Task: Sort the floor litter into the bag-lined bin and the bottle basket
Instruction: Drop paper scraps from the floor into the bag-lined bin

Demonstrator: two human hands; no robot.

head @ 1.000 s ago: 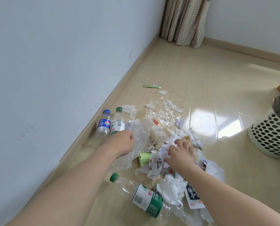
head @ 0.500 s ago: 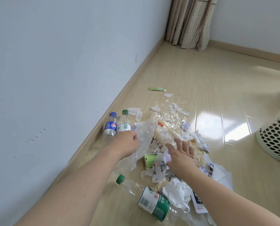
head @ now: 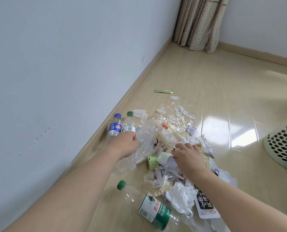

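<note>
Three bottles lie by the litter pile [head: 177,164]: a blue-capped Pepsi bottle [head: 114,126] and two green-capped ones. The left hand [head: 125,143] grips clear plastic film [head: 143,139] beside them; the right hand [head: 188,158] pinches paper atop the pile. The perforated basket [head: 283,148] stands right of it.

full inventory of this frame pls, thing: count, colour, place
bottles by wall: 2, clear, one blue cap, one green cap, beside the baseboard
large bottle: 1, clear with green cap and green-white label, lying on its side, near foreground
clear plastic bag: 1, see-through, at the pile's left edge
litter pile: one heap, mostly white paper and printed wrappers, floor centre
green strip: 1, light green, on the floor beyond the pile
basket: 1, pale with round holes, right edge, partly cut off
curtain: 1, beige dotted, far corner
left hand: grips the clear plastic bag
right hand: resting on the pile; cannot tell if it holds anything
</note>
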